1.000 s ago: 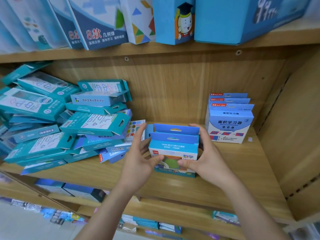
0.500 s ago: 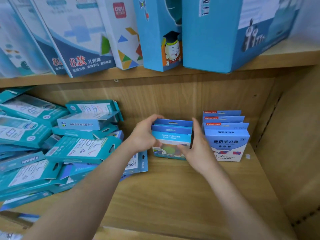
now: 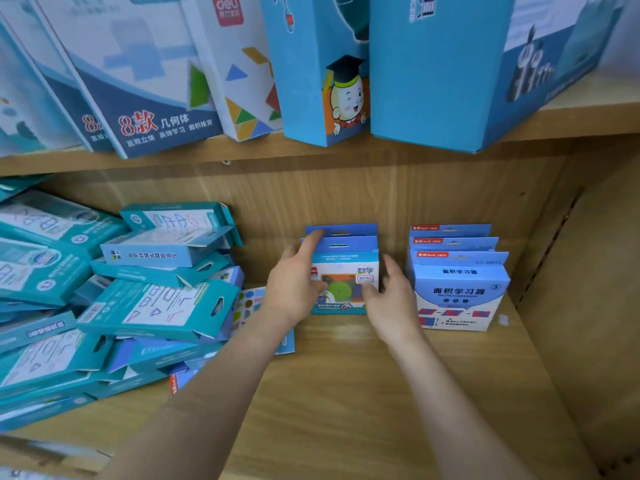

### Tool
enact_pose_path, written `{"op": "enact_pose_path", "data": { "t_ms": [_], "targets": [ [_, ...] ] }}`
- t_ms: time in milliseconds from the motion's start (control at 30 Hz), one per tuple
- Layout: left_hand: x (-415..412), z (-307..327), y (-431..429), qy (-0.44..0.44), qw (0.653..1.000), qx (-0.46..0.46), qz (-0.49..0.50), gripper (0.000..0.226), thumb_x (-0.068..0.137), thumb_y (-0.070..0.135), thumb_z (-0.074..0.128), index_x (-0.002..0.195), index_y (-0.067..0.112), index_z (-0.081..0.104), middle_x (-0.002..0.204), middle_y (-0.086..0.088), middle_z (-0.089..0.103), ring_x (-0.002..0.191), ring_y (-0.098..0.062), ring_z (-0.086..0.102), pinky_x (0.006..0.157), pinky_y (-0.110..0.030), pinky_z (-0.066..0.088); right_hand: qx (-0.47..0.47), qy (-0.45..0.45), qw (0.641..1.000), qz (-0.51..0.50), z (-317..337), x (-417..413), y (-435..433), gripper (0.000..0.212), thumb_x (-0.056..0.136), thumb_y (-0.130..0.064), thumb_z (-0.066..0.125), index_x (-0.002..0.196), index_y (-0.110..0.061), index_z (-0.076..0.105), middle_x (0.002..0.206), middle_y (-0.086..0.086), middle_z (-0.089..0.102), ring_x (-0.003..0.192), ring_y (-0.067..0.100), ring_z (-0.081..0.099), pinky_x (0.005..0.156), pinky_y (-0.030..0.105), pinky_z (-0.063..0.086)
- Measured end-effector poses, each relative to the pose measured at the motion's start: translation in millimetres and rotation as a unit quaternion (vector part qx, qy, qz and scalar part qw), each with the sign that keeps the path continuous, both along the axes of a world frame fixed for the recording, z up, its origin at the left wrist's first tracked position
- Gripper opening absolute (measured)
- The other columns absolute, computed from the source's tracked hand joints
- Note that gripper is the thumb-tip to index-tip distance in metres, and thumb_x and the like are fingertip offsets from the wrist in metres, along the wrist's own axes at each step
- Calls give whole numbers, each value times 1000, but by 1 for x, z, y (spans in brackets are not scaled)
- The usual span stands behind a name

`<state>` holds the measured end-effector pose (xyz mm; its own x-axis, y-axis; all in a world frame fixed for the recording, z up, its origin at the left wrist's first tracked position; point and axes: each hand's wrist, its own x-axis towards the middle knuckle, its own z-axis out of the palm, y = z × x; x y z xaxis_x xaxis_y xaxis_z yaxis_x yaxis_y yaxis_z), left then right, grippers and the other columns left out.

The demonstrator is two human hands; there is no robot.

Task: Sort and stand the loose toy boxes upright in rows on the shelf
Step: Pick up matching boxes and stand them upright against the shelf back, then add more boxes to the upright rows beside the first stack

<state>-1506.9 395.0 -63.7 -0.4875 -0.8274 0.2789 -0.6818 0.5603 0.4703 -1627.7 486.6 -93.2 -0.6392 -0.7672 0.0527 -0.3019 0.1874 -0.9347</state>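
Note:
Two or three small blue toy boxes (image 3: 346,263) with hang tabs stand upright, one behind the other, at the back of the wooden shelf (image 3: 346,393). My left hand (image 3: 294,285) lies against their left side, with a fingertip on the rear tab and the thumb at the front box's face. My right hand (image 3: 391,299) hovers at their right front corner, fingers spread, just touching or barely off the front box. To the right stands a row of three light-blue boxes (image 3: 457,292). A loose pile of teal and blue boxes (image 3: 156,306) lies flat on the left.
Large blue and white boxes (image 3: 433,64) stand on the shelf above and overhang its edge. The wooden side wall (image 3: 588,306) closes the shelf on the right. A gap separates the two upright rows. Bare board stretches in front of them.
Both hands carried the small blue boxes from the shelf's front to the back and set them down left of the light-blue row. The grip has loosened and the fingers have spread.

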Motion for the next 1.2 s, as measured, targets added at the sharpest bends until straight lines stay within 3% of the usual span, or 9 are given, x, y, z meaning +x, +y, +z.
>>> {"op": "enact_pose_path", "data": {
  "t_ms": [233,400,633,700,767,867,967,1067,1200],
  "targets": [
    [-2,-4,1,11,1000,-3,28,86,78,9,70,144,38,24,116,-7,60,97,-26,61,82,-39,52,-14,-15,1000,15,-11,-4,-5,42,92,-10,49,131,-26,48,118,-1,66,106,18,64,91,42,52],
    [-4,-13,11,117,987,70,80,94,79,4,69,146,37,12,103,-7,69,91,-27,66,80,-42,55,15,-49,997,50,-12,-7,-1,47,92,-5,47,135,-25,43,126,0,61,114,19,59,95,44,50],
    [-5,-9,20,28,995,50,78,98,84,8,60,149,29,-10,106,-13,65,89,-31,64,75,-43,54,68,-13,995,75,-9,-2,15,49,89,-13,55,134,-21,39,127,0,61,114,22,58,96,43,48],
    [5,-7,36,24,998,-4,55,95,81,1,56,151,25,-3,114,-13,61,99,-31,59,76,-41,50,75,1,994,75,-10,2,30,65,88,-14,57,145,-19,28,139,2,52,125,23,52,103,43,43],
    [22,-5,56,35,998,-56,23,79,79,-3,53,148,23,24,129,-8,55,115,-27,52,85,-41,50,68,8,996,63,-9,11,45,72,88,-12,59,149,-18,23,144,2,46,132,22,45,109,42,36],
    [59,-6,81,67,987,-148,-1,42,81,5,53,117,27,56,123,3,60,109,-23,57,79,-38,55,16,-34,997,70,0,32,63,62,86,-2,62,139,-23,37,130,-1,55,122,21,53,106,38,38],
    [108,0,91,92,971,-218,17,18,86,21,53,98,25,66,98,5,70,89,-18,63,73,-29,51,-25,-105,990,85,15,57,61,53,86,6,59,121,-33,48,121,4,60,106,21,61,102,38,43],
    [164,10,78,73,971,-223,47,25,87,28,50,98,18,71,94,2,71,88,-17,63,76,-26,47,-46,-161,977,132,31,92,52,46,88,6,57,120,-28,53,115,1,62,89,-1,64,84,24,50],
    [231,23,40,-13,990,-137,41,47,86,39,57,132,30,51,139,4,50,129,-18,41,111,-33,28,-54,-240,957,156,47,147,29,41,89,-2,59,119,-29,55,117,-1,62,100,5,62,84,33,53]
  ]
}}
